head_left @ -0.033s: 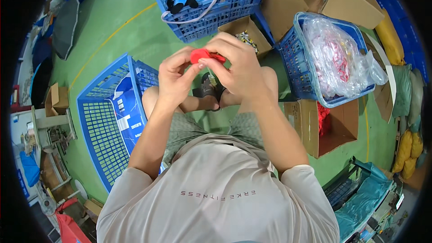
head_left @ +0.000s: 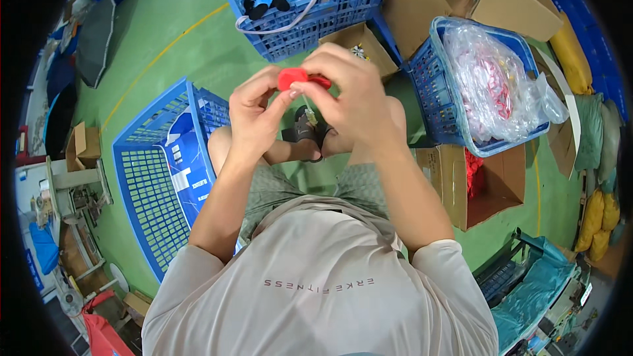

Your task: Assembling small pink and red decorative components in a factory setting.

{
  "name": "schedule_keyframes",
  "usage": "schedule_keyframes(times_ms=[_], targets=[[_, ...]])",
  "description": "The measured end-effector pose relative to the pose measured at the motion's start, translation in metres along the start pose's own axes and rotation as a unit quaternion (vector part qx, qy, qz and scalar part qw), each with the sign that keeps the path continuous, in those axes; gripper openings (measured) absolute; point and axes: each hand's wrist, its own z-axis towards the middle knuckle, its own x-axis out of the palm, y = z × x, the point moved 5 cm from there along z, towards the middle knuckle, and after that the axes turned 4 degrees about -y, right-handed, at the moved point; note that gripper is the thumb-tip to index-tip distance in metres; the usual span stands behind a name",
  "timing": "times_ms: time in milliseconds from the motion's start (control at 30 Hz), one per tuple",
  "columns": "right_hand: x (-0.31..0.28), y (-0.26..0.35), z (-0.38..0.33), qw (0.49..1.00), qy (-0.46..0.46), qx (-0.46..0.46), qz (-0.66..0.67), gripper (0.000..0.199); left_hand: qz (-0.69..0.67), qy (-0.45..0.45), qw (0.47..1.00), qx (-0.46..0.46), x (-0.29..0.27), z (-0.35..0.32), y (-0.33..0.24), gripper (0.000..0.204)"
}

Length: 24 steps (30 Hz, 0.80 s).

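A small red piece (head_left: 293, 79), soft-looking with a rounded flap, is pinched between my two hands in front of my knees. My left hand (head_left: 256, 107) grips its left side with thumb and fingertips. On the other side, the thumb and bent fingers of my right hand (head_left: 346, 89) close on it and cover part of it. A thin pale strand with a small yellowish bit (head_left: 310, 116) dangles below the red piece. What the strand is fixed to is hidden by my fingers.
A blue crate (head_left: 155, 178) stands at my left. Ahead is a blue basket (head_left: 290, 38) of fluffy blue toys, beside a small carton (head_left: 386, 62). To the right, a basket (head_left: 438, 92) of clear plastic bags rests over a carton (head_left: 498, 201) with red material inside.
Both hands have shifted very slightly, and the right hand covers more of the small carton's contents. The dangling strand has swung a little. Both hands still hold the red piece.
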Motion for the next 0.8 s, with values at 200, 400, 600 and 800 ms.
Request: schedule_keyframes(times_ms=[200, 400, 600, 800], targets=[[-0.011, 0.0, 0.008, 0.997, 0.028, 0.058, 0.052, 0.009, 0.059, -0.022, 0.992, 0.105, 0.019, 0.016, -0.033, 0.005], [-0.014, -0.011, -0.017, 0.961, -0.105, 0.186, 0.178, 0.011, 0.087, 0.007, 0.991, 0.104, 0.03, 0.023, -0.032, 0.006], [0.009, -0.015, -0.009, 0.946, -0.097, 0.212, 0.225, 0.007, 0.129, -0.078, 0.984, 0.09, 0.006, 0.014, -0.013, 0.007], [-0.166, 0.087, 0.004, 0.872, -0.348, -0.189, -0.288, 0.015, -0.012, -0.103, 0.993, -0.054, -0.048, -0.002, 0.058, 0.03]])
